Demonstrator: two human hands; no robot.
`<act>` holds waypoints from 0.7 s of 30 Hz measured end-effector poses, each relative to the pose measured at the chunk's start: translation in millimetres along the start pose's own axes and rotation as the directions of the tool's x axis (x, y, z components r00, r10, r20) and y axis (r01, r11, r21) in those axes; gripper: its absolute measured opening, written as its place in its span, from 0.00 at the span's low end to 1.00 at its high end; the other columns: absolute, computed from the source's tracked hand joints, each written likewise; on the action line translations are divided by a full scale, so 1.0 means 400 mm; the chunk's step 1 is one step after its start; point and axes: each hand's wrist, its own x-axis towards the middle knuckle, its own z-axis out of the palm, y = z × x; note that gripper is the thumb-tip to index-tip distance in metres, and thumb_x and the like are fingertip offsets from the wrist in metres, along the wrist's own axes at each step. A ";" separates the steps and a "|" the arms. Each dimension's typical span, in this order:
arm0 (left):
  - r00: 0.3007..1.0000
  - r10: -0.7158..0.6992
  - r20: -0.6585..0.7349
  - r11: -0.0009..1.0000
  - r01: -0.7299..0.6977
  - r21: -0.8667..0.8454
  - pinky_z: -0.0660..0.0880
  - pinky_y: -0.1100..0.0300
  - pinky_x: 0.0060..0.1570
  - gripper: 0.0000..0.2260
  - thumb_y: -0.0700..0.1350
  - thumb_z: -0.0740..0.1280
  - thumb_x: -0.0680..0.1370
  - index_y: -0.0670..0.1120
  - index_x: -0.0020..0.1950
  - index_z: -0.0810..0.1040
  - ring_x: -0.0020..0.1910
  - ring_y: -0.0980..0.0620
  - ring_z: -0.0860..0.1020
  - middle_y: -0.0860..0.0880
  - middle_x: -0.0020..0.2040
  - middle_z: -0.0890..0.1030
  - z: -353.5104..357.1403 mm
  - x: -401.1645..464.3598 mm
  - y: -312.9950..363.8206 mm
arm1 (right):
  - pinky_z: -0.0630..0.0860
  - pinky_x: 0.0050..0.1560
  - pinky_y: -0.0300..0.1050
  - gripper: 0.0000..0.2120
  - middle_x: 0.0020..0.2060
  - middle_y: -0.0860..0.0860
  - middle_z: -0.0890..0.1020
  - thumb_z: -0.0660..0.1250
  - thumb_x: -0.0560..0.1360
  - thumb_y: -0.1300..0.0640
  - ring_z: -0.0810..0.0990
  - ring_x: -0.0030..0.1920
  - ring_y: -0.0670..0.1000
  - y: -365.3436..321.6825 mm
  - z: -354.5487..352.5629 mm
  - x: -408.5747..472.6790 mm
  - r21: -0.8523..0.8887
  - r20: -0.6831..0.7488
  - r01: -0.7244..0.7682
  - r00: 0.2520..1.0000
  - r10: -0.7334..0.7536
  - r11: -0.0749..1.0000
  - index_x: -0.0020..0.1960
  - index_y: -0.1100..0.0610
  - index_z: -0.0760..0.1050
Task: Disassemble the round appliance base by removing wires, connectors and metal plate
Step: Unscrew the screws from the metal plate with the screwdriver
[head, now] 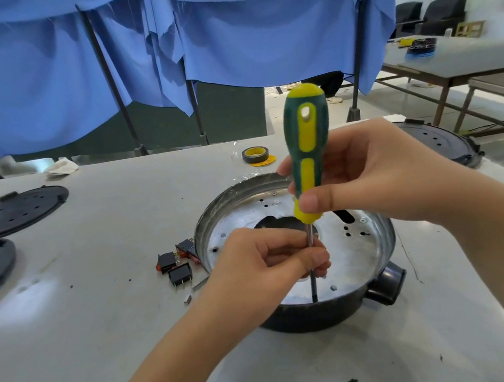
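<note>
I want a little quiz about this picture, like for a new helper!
1. True or false: the right hand holds the screwdriver by its handle.
2. What do the left hand's fingers pinch? A) the tape roll B) the screwdriver's metal shaft C) a black switch
3. Fill in: the screwdriver's tip points down into the round appliance ____.

Key: 1 true; 2 B; 3 base.

switches (178,264) crowd base's left (tape (256,154) behind)
</note>
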 end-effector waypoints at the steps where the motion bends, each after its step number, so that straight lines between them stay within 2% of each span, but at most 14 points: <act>1: 1.000 0.005 -0.004 1.000 -0.005 0.013 0.80 0.62 0.44 0.08 0.35 0.72 0.72 0.48 0.39 0.85 0.39 0.49 0.85 0.48 0.37 0.86 0.000 0.000 0.000 | 0.79 0.44 0.35 0.18 0.43 0.52 0.86 0.74 0.63 0.59 0.86 0.45 0.49 -0.001 -0.006 -0.003 0.044 0.040 -0.015 0.999 0.014 0.999 0.52 0.56 0.80; 5: 1.000 0.013 -0.028 0.999 -0.012 0.040 0.81 0.58 0.45 0.05 0.39 0.76 0.68 0.48 0.38 0.85 0.37 0.50 0.85 0.48 0.36 0.85 0.002 0.000 0.001 | 0.79 0.48 0.38 0.20 0.49 0.55 0.85 0.71 0.69 0.63 0.84 0.51 0.51 -0.001 -0.020 -0.013 0.153 0.190 -0.062 0.981 0.032 0.986 0.60 0.59 0.76; 7: 0.999 0.015 -0.035 0.999 -0.013 0.046 0.81 0.59 0.45 0.04 0.40 0.77 0.67 0.49 0.37 0.85 0.37 0.50 0.85 0.49 0.36 0.85 0.003 0.000 0.001 | 0.79 0.48 0.38 0.20 0.48 0.54 0.85 0.73 0.67 0.60 0.84 0.50 0.50 0.002 -0.016 -0.010 0.127 0.165 -0.069 0.985 0.048 0.989 0.59 0.56 0.78; 9: 0.999 0.014 -0.035 0.999 -0.012 0.044 0.81 0.60 0.45 0.04 0.39 0.76 0.68 0.48 0.37 0.85 0.37 0.50 0.85 0.50 0.36 0.86 0.003 0.000 -0.001 | 0.78 0.45 0.36 0.20 0.44 0.52 0.86 0.77 0.62 0.56 0.85 0.45 0.48 0.004 -0.010 -0.003 0.066 0.078 -0.053 0.996 0.048 0.996 0.53 0.53 0.81; 11: 1.000 0.015 -0.016 0.999 -0.014 0.053 0.80 0.61 0.46 0.04 0.39 0.75 0.69 0.48 0.39 0.85 0.39 0.51 0.85 0.50 0.37 0.86 0.001 -0.002 -0.001 | 0.79 0.44 0.36 0.19 0.40 0.51 0.86 0.77 0.61 0.56 0.85 0.41 0.48 0.004 -0.010 -0.002 0.055 0.035 -0.035 0.999 0.033 0.998 0.51 0.53 0.82; 15: 0.997 -0.002 0.075 0.998 -0.004 0.070 0.79 0.64 0.49 0.07 0.38 0.71 0.74 0.49 0.49 0.83 0.45 0.54 0.85 0.52 0.44 0.86 -0.003 -0.008 0.003 | 0.80 0.47 0.39 0.21 0.47 0.54 0.86 0.72 0.65 0.62 0.85 0.50 0.52 0.000 -0.019 -0.009 0.134 0.109 -0.030 0.994 0.015 0.991 0.58 0.55 0.77; 18: 0.999 -0.011 0.053 0.999 0.008 0.047 0.80 0.61 0.48 0.06 0.36 0.70 0.74 0.46 0.46 0.83 0.43 0.51 0.85 0.49 0.41 0.86 -0.004 -0.008 0.006 | 0.79 0.51 0.41 0.24 0.53 0.55 0.84 0.68 0.69 0.65 0.83 0.55 0.52 -0.001 -0.017 -0.011 0.183 0.181 -0.051 0.983 0.018 0.982 0.65 0.59 0.72; 21: 1.000 -0.007 -0.002 0.999 0.007 0.043 0.81 0.59 0.48 0.06 0.35 0.73 0.72 0.46 0.42 0.85 0.40 0.50 0.85 0.47 0.38 0.86 0.000 -0.007 0.006 | 0.79 0.51 0.40 0.24 0.52 0.51 0.85 0.74 0.67 0.59 0.83 0.54 0.50 0.000 -0.008 -0.006 0.069 0.145 -0.058 0.988 0.048 0.996 0.62 0.55 0.75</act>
